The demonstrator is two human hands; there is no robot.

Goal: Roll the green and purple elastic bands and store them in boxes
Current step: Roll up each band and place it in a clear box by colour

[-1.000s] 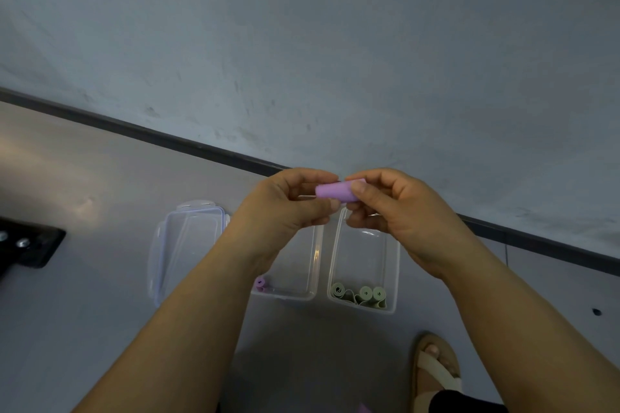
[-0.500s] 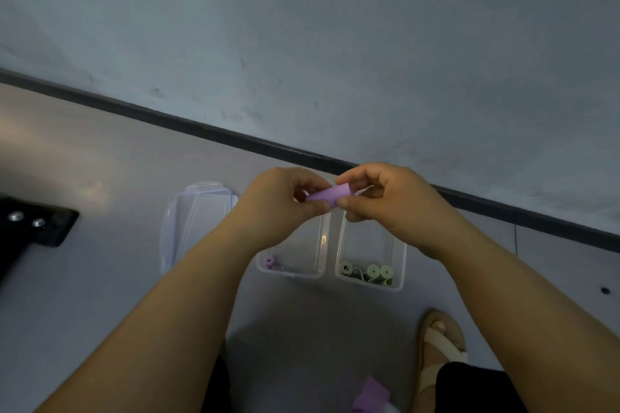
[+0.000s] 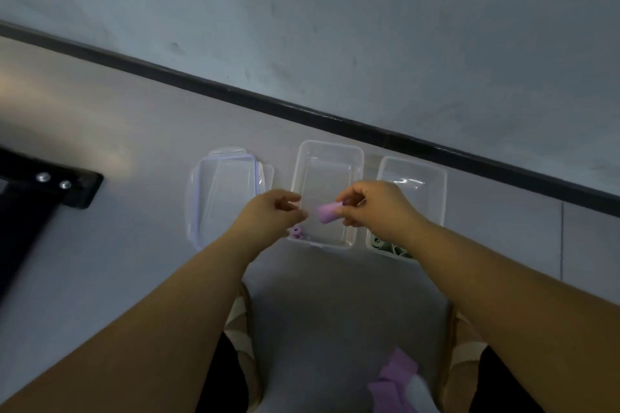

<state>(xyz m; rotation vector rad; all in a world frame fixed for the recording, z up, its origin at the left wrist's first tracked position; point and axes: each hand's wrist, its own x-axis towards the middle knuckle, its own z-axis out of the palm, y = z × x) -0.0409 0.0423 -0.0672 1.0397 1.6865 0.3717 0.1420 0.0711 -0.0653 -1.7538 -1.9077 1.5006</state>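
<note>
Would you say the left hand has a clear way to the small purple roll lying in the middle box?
Probably yes: the left hand holds nothing and hovers close by the small purple roll, and the middle box has no lid on.

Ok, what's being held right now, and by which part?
The right hand pinches the rolled purple band between thumb and fingers, by the end on that hand's side. The left hand is curled beside the roll, apart from it, holding nothing visible.

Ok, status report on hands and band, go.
Right hand pinches rolled purple band over the clear box holding a purple roll. Left hand curled, empty. Box open, nothing blocking.
</note>
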